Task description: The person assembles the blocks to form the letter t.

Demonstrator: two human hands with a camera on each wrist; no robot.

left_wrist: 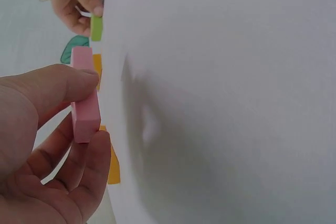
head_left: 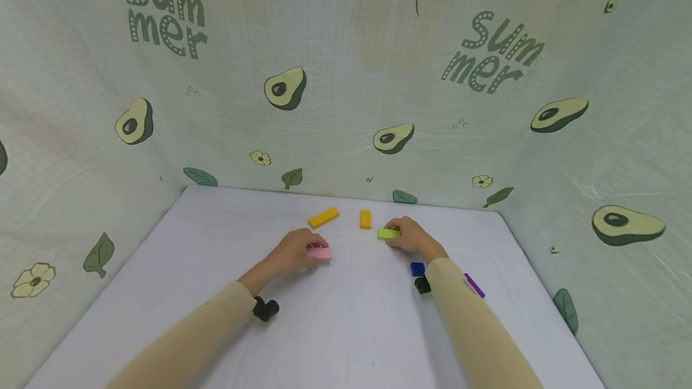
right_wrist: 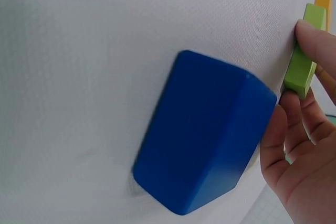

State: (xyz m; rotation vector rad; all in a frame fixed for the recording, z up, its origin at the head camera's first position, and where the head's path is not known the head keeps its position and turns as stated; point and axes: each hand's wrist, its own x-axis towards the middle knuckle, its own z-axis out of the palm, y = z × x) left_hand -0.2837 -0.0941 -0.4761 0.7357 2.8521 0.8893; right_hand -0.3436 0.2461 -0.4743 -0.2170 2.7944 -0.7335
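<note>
Below mid-frame, my left hand (head_left: 296, 251) pinches a pink block (head_left: 321, 253) and my right hand (head_left: 409, 236) a green block (head_left: 386, 234), neither palmed, likely for finer control of each.

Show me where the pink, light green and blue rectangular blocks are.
Pink rectangular block (left_wrist: 86, 112): left wrist view, long side.
Light green rectangular block (right_wrist: 300, 68): right wrist view, long side.
Blue rectangular block (right_wrist: 197, 129): right wrist view, broad face.
</note>
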